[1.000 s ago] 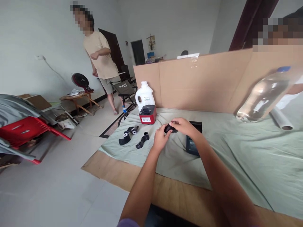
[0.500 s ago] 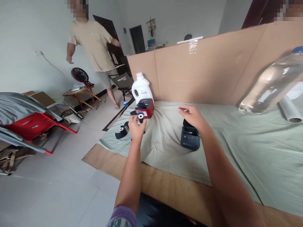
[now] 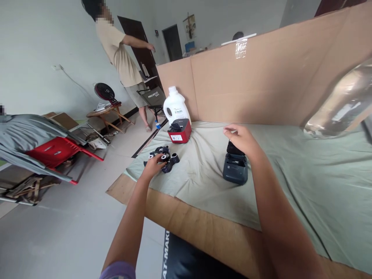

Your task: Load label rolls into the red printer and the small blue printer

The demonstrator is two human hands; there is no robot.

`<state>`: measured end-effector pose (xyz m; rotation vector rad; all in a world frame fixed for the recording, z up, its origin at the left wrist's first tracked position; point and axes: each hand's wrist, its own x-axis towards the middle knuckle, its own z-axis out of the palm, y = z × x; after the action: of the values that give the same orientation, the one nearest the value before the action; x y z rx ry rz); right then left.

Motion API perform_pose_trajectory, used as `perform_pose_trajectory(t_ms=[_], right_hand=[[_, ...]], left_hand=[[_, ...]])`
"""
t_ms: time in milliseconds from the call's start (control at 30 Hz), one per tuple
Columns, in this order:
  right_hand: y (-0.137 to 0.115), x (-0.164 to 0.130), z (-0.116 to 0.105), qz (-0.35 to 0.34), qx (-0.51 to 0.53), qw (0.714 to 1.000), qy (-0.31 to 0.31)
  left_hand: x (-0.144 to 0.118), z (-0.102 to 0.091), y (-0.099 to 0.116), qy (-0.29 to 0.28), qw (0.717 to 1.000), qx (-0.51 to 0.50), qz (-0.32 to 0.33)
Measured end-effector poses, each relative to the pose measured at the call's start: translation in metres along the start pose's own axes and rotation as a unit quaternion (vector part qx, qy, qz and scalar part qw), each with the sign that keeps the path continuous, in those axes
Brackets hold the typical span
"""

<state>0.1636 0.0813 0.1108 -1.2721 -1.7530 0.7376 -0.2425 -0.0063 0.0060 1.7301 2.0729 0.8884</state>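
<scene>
**Left hand on the rolls, right hand above the dark printer**

Head view: The dark printer (image 3: 235,170) is taken as the landmark; it lies on the green cloth (image 3: 305,186) that covers the table (image 3: 203,228). Well to the left of it, near the cloth's left edge, a cluster of small black rolls (image 3: 167,157) with pale cores is seen. The left hand (image 3: 153,167) is laid against the near side of that cluster, fingers curled about one roll; whether the roll is truly clasped or only touched cannot be told, as the fingers hide the contact. From this hand the remaining rolls lie just beyond and slightly to the right, towards the printer. The cluster's long axis cannot be made out.

The right hand (image 3: 242,140) is held above the printer's far end, just over its raised black lid, loosely curled with thumb and forefinger drawn towards each other; nothing is seen between them. The right hand is therefore much the nearer to the printer, the left much the nearer to the rolls.

Behind and left of the printer a red printer (image 3: 179,133) is set, with a white jug (image 3: 176,108) touching its back, against a cardboard wall (image 3: 261,77). Right of the printer a clear bottle (image 3: 340,106) is seen, blurred. Far left, another person (image 3: 124,62) stands on the floor
</scene>
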Motion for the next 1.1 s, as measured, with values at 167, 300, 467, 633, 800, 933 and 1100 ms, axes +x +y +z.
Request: perform_pose_trajectory(t_ms=[167, 300, 467, 633, 800, 933, 1100], right_hand=[[-0.005, -0.001, -0.003, -0.001, 0.003, 1.000, 0.007], [-0.012, -0.006, -0.011, 0.005, 0.010, 1.000, 0.010], [-0.019, -0.012, -0.018, 0.020, 0.020, 1.000, 0.014], [-0.016, -0.011, -0.016, 0.004, 0.013, 1.000, 0.013], [-0.015, -0.012, -0.015, -0.006, 0.001, 1.000, 0.008], [-0.019, -0.013, -0.011, -0.011, 0.003, 1.000, -0.018], [-0.029, -0.016, 0.006, -0.072, 0.022, 0.986, -0.147]], left_hand=[[-0.016, -0.010, 0.006, -0.005, 0.999, 0.051, 0.017], [-0.042, -0.019, 0.011, 0.078, 0.994, 0.074, 0.028], [-0.045, -0.017, 0.035, 0.130, 0.980, 0.131, 0.072], [-0.008, -0.002, 0.065, 0.034, 0.968, 0.222, 0.110], [0.010, 0.008, 0.081, 0.005, 0.972, 0.197, 0.125], [0.001, 0.012, 0.096, 0.021, 0.986, -0.143, 0.081], [-0.017, 0.043, 0.131, 0.008, 0.900, -0.436, 0.000]])
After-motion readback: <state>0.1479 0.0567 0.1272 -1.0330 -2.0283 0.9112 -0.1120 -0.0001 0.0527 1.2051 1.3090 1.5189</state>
